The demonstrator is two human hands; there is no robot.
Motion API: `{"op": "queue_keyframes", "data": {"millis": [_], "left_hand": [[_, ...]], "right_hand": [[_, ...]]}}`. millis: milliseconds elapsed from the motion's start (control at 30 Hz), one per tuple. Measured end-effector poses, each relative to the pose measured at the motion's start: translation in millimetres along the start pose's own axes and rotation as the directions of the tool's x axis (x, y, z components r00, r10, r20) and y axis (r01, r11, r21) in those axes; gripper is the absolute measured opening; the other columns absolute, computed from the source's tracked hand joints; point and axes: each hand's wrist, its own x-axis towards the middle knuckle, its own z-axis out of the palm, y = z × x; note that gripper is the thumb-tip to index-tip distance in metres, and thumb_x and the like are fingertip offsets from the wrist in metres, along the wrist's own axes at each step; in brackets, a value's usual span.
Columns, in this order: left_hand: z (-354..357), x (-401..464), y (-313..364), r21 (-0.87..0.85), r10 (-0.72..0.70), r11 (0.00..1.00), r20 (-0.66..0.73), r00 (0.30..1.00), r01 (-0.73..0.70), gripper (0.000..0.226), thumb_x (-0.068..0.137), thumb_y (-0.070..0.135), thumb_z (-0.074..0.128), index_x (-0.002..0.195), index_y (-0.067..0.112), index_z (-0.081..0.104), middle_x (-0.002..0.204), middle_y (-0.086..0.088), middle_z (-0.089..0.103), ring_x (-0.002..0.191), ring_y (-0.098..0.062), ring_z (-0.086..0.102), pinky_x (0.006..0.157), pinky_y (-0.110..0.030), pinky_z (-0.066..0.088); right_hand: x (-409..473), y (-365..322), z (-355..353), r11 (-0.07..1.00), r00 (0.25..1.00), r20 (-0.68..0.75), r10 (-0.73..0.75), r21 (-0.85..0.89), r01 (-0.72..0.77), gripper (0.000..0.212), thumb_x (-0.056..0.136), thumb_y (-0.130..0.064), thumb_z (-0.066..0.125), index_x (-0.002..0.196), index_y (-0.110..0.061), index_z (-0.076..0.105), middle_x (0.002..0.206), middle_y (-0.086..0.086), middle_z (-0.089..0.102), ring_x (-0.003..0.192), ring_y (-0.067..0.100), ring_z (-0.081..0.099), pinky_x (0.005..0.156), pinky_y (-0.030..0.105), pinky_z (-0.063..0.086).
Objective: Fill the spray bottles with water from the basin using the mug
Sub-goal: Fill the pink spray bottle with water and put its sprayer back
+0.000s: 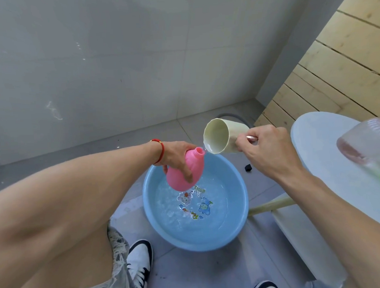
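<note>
My left hand (176,157) grips a pink spray bottle (183,172) without its cap, tilted over the blue basin (150,212), its open neck pointing up and right. My right hand (264,150) holds a cream mug (224,136) by the handle, tipped so its rim touches the bottle's neck; a thin stream of water runs from the mug's lip into the opening. The basin stands on the floor and holds water over cartoon stickers on its bottom.
A round white table (328,173) stands at the right, with a blurred clear bottle (365,144) with a green part on it. A small black object (248,168) lies on the floor beyond the basin. My shoes (139,264) are near the basin. Grey wall behind, wooden planks at right.
</note>
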Motion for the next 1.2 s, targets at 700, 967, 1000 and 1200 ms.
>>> {"op": "queue_keyframes", "data": {"millis": [700, 967, 1000, 1200], "left_hand": [[-3, -3, -2, -0.039, -0.010, 0.999, -0.025, 1.000, 0.009, 0.060, 0.063, 0.023, 0.098, 0.102, 0.044, 0.059, 0.110, 0.006, 0.067, 0.105, -0.027, 0.067, 0.069, -0.056, 0.065], [-7, -6, -9, -0.035, -0.044, 0.998, -0.042, 0.998, 0.043, 0.059, 0.061, 0.025, 0.098, 0.100, 0.045, 0.058, 0.112, 0.006, 0.064, 0.108, -0.028, 0.064, 0.060, -0.046, 0.063], [-7, -6, -9, -0.036, -0.045, 0.998, -0.039, 0.998, 0.044, 0.061, 0.061, 0.024, 0.098, 0.102, 0.045, 0.058, 0.113, 0.006, 0.064, 0.108, -0.028, 0.064, 0.061, -0.046, 0.064], [-8, -8, -8, -0.071, -0.019, 0.997, -0.014, 1.000, 0.018, 0.060, 0.062, 0.023, 0.097, 0.103, 0.045, 0.058, 0.113, 0.002, 0.066, 0.107, -0.029, 0.067, 0.058, -0.043, 0.061]], "right_hand": [[-2, 3, 1, 0.904, 0.938, 0.156, 0.309, 0.258, -0.341, 0.033, 0.087, -0.028, 0.059, 0.065, -0.011, 0.075, 0.055, 0.005, 0.064, 0.052, 0.018, 0.042, 0.053, 0.033, 0.038], [-19, 39, 62, 0.978, 0.965, 0.260, 0.014, -0.203, 0.040, 0.037, 0.095, -0.024, 0.056, 0.064, -0.006, 0.067, 0.065, 0.010, 0.064, 0.090, 0.036, 0.055, 0.077, 0.042, 0.049], [-21, 41, 66, 0.968, 0.963, 0.268, -0.010, -0.239, 0.077, 0.034, 0.093, -0.021, 0.060, 0.063, -0.006, 0.061, 0.067, 0.009, 0.062, 0.093, 0.036, 0.053, 0.078, 0.045, 0.051], [-24, 43, 68, 0.907, 0.961, 0.270, -0.057, -0.389, 0.164, 0.025, 0.060, 0.008, 0.078, 0.053, -0.001, 0.055, 0.058, 0.009, 0.054, 0.083, 0.038, 0.058, 0.057, 0.040, 0.044]]}}
